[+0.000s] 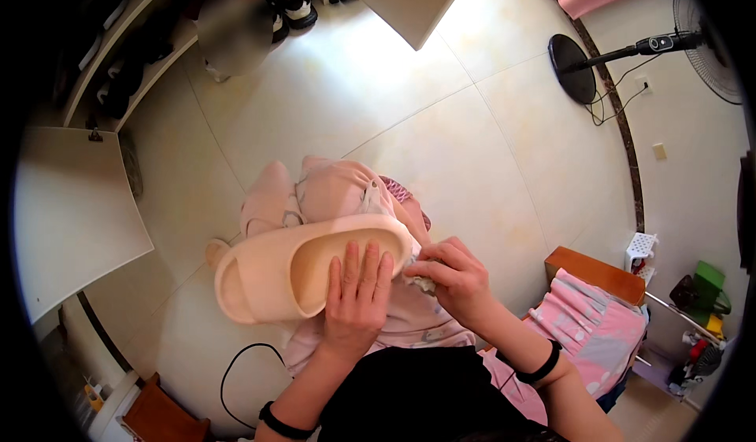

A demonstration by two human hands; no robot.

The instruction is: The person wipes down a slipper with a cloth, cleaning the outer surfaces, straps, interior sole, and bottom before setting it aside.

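Observation:
A peach-coloured slide slipper [266, 271] lies sideways over my lap, its closed strap end to the left and its heel to the right. My left hand [357, 309] reaches over its near rim, fingers spread flat on the footbed; the thumb is hidden. At the heel, my right hand [455, 276] pinches a crumpled whitish cloth or wipe [422, 284] against the outer edge. Pink patterned trousers [336, 191] cover my legs under the slipper. Part of another peach slipper [217, 253] shows on the floor at the left.
A cabinet door [407, 5] juts in at the top, near shelves [156, 64] with shoes [297, 5]. The standing fan [572, 69] is at upper right, its cord by the wall. Pink-grey fabric [596, 330] covers a wooden seat [596, 274]. A white panel [82, 212] stands left.

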